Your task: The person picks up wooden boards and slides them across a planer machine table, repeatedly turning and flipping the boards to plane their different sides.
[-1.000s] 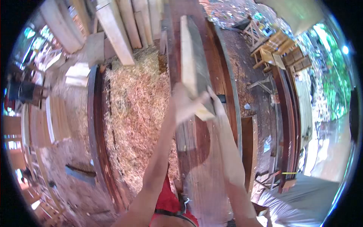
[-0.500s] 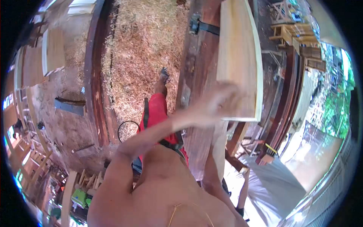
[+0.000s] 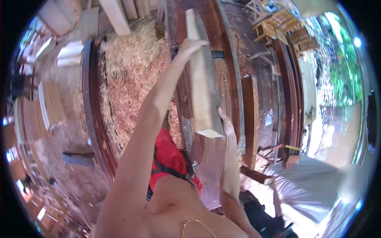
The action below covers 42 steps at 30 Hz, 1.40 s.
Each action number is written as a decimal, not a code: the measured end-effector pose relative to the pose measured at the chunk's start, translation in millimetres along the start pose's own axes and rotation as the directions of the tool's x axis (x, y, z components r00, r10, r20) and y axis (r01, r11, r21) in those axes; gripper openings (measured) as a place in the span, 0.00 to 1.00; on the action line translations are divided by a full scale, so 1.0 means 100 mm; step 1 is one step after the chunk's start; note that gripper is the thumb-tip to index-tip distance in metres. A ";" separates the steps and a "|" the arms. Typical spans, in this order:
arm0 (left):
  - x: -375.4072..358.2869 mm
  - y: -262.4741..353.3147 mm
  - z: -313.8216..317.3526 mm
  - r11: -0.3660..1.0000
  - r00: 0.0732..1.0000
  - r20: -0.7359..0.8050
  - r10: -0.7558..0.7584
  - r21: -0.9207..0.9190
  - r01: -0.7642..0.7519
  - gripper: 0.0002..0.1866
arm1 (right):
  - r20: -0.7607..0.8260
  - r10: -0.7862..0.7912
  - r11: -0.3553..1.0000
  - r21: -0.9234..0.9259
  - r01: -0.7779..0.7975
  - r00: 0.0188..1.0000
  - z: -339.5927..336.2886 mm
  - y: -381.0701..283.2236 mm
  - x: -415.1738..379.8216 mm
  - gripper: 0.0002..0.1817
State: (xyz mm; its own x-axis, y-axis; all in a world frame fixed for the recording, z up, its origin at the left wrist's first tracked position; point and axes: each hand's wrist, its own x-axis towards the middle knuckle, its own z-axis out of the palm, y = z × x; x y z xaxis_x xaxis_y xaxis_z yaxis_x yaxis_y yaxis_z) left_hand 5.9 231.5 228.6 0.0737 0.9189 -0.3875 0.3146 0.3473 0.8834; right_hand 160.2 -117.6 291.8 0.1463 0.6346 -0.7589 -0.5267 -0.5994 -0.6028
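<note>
A long pale wooden plank stands on edge along a dark reddish-brown workbench. My left hand reaches far forward and grips the plank's upper edge partway along its length. Down at the near end, my right hand presses against the plank's right side just beside its cut end. Both arms are bare and stretched out. Red shorts show below my left arm.
Wood shavings cover the ground left of the bench. Dark curved boards lie beyond them. Lumber leans at the top left. Wooden chairs stand at the top right. A grey tarp is at the lower right.
The plank has turned from lying with its broad face up to standing on edge. My left hand has slid from the near end far forward along it. The camera has tilted up.
</note>
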 end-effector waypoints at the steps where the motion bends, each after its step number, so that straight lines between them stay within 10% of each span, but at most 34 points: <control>1: -0.38 0.10 -0.16 0.984 0.988 0.122 -0.094 -0.137 0.111 0.38 | 0.023 -0.021 0.996 -0.089 0.023 1.000 0.00 -0.02 -0.02 0.42; 6: -1.43 -0.62 0.16 0.699 0.915 0.400 -0.046 -0.642 0.316 0.28 | 0.137 -0.451 0.653 -0.623 0.430 0.882 -0.75 0.41 -0.62 0.48; 9: -2.24 -0.80 0.71 0.567 0.837 0.521 -0.170 -0.643 0.515 0.38 | -0.129 -0.471 0.501 -0.853 0.144 0.873 -1.10 0.61 -1.54 0.55; 15: -3.75 -1.71 1.55 0.435 0.776 0.612 -0.152 -0.664 0.608 0.43 | -0.184 -0.646 0.264 -0.965 -0.009 0.741 -2.06 1.50 -2.75 0.52; 20: -3.69 -3.01 1.42 0.732 0.891 0.364 -0.271 -0.523 0.437 0.41 | -0.155 -0.601 0.053 -0.987 -0.155 0.784 -2.52 2.45 -2.85 0.42; 26: -3.51 -1.92 1.80 0.988 0.992 -0.048 0.121 0.106 -0.115 0.64 | -0.131 -0.554 0.023 -0.990 -0.143 0.822 -2.86 2.78 -2.42 0.37; 28: -3.53 -1.90 2.06 0.972 0.977 -0.111 0.182 0.168 -0.162 0.65 | -0.089 -0.207 0.103 -0.992 -0.068 0.974 -2.87 2.33 -2.31 0.38; 30: -3.50 -1.89 2.23 0.960 0.952 -0.205 0.226 0.213 -0.181 0.64 | 0.048 -0.261 0.503 -0.845 0.178 0.964 -2.90 1.81 -1.91 0.39; 33: -3.54 -1.86 2.20 0.961 0.962 -0.181 0.204 0.225 -0.161 0.63 | 0.098 -0.671 0.244 -0.906 0.345 0.735 -2.42 1.25 -0.54 0.37; 42: -3.54 -1.90 2.19 0.962 0.947 -0.180 0.265 0.122 -0.246 0.64 | 0.291 -0.800 -0.111 -0.931 0.347 0.525 -0.68 0.07 2.89 0.44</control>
State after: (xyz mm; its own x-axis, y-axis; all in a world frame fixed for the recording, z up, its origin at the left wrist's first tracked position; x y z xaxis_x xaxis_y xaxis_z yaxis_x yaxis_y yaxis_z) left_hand 127.5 -200.7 140.7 -0.0172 0.9962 -0.0850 0.3994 0.0848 0.9128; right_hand 255.6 27.9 51.3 0.2545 0.9545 0.1553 0.8891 -0.1678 -0.4259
